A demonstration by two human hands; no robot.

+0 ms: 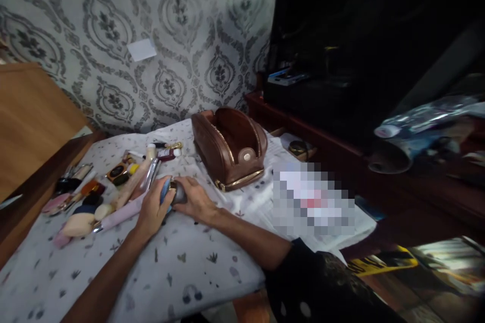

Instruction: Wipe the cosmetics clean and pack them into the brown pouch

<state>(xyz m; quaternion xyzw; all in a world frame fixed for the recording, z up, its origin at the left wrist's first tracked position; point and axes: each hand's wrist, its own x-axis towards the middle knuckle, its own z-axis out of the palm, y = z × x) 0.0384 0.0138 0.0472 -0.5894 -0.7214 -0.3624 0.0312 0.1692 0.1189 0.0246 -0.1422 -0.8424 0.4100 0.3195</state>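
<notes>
My left hand (pixel 154 207) has its fingers closed round the blue part of a small item that also shows a gold-coloured band. From the other side, the fingers of my right hand (pixel 196 202) wrap a dark, rounded piece (pixel 179 194) that meets it. Whether these are one item or two, I cannot tell, as my fingers hide much of it. Just beyond my hands stands a brown toiletry bag (pixel 229 150), unzipped at the top. Left of my left hand lie loose cosmetics, among them a pink tube (pixel 123 213) and a beige sponge (pixel 79 224).
A white patterned cloth (pixel 159 277) covers the table. At the right is a blurred-out item (pixel 313 201) on the cloth, with a dark red wooden shelf (pixel 341 171) beyond. A large black screen (pixel 333 35) rises behind it. A wooden board (pixel 38 106) stands at the left.
</notes>
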